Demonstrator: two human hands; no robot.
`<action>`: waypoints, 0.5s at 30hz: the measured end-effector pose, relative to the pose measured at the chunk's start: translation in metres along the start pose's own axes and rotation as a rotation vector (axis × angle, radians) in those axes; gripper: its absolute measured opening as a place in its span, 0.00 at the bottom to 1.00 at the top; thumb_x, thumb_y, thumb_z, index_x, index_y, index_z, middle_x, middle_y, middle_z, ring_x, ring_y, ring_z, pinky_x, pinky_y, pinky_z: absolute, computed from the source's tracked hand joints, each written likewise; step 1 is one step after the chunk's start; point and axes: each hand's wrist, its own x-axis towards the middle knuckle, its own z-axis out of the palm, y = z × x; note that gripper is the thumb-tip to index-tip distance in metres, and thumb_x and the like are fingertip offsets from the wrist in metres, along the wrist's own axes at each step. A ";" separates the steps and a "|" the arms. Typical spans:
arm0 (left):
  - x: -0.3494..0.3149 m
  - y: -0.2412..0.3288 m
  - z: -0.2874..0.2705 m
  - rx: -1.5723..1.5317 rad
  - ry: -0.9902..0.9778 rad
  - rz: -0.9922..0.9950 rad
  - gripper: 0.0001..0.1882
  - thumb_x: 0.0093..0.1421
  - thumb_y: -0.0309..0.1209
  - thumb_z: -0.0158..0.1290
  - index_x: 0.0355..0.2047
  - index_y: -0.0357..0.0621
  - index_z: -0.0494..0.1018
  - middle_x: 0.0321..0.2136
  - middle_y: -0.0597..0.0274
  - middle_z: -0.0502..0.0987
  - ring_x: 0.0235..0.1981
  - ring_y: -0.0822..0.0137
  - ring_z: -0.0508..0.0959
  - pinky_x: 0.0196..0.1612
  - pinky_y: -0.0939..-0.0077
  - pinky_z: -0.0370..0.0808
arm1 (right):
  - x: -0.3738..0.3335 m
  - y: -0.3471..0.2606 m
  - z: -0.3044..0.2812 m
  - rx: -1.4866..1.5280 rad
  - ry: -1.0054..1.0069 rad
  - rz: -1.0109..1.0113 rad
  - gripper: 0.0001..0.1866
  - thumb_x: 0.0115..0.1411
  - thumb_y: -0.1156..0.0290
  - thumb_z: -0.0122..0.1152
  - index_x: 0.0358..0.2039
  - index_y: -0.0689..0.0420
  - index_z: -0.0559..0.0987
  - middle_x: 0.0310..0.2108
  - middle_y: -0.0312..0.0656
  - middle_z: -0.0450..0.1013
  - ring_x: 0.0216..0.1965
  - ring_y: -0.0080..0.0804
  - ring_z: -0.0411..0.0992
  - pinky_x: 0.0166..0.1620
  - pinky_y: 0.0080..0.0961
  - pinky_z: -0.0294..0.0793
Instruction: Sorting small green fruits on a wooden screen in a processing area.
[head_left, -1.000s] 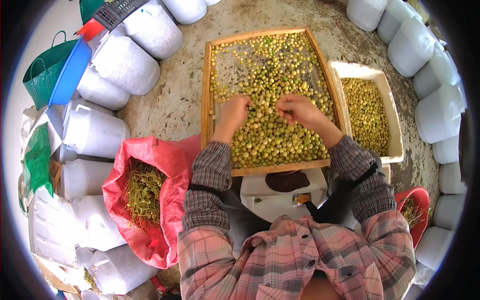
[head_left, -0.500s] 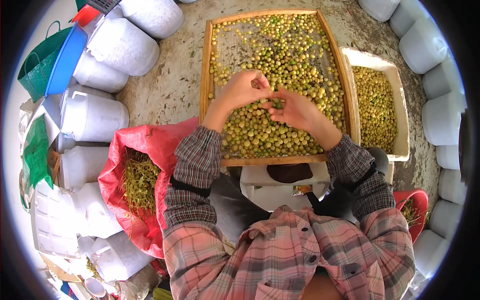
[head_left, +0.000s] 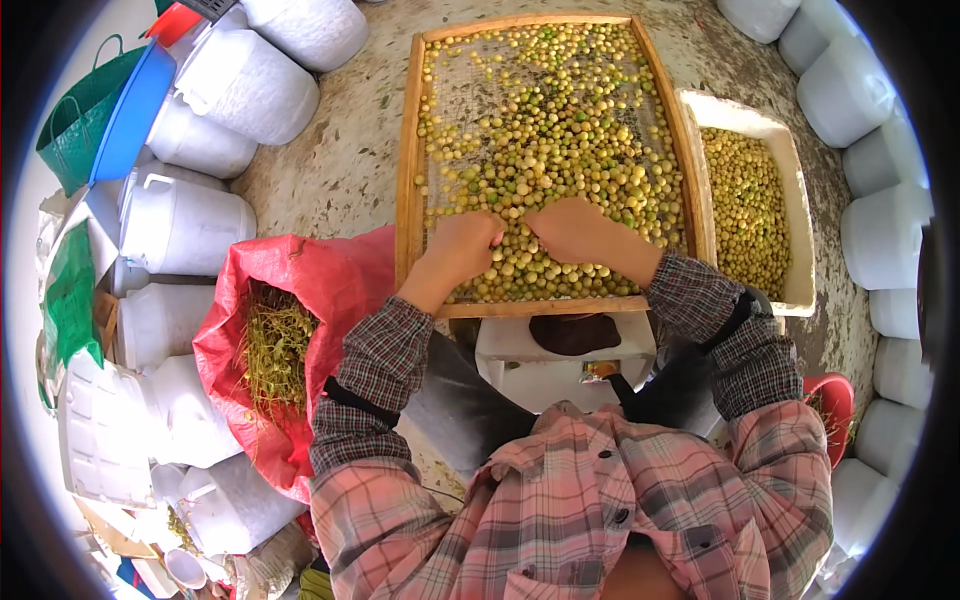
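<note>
L hand [head_left: 462, 248]: fingers curled; grip can't tell.
R hand [head_left: 575, 229]: likewise, near L.
Fruit [head_left: 560, 150]: in tray [head_left: 410, 180], under hands.
Risk: poss. spill over near rim [head_left: 545, 307] if swept hard.

- Wooden tray [head_left: 408, 180]: rectangular, shallow, with a raised light-brown rim, running lengthwise from near to far at the middle of the scene.
- Small round fruits [head_left: 590, 150]: mostly yellowish green, some brighter green, loose in great number inside the tray.
- Spread thickly through the middle and near parts, more thinly at the far left, with patches of tray bottom showing between.
- Partly hidden at the near end by the left hand [head_left: 463, 248] and right hand [head_left: 582, 234].
</note>
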 end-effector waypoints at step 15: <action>0.045 0.076 0.011 -0.220 -0.022 0.111 0.27 0.57 0.35 0.57 0.55 0.40 0.65 0.47 0.47 0.64 0.43 0.51 0.73 0.48 0.63 0.71 | -0.096 0.104 -0.075 1.602 0.460 0.353 0.10 0.63 0.67 0.49 0.24 0.54 0.70 0.15 0.27 0.62 0.11 0.13 0.51 0.11 0.13 0.49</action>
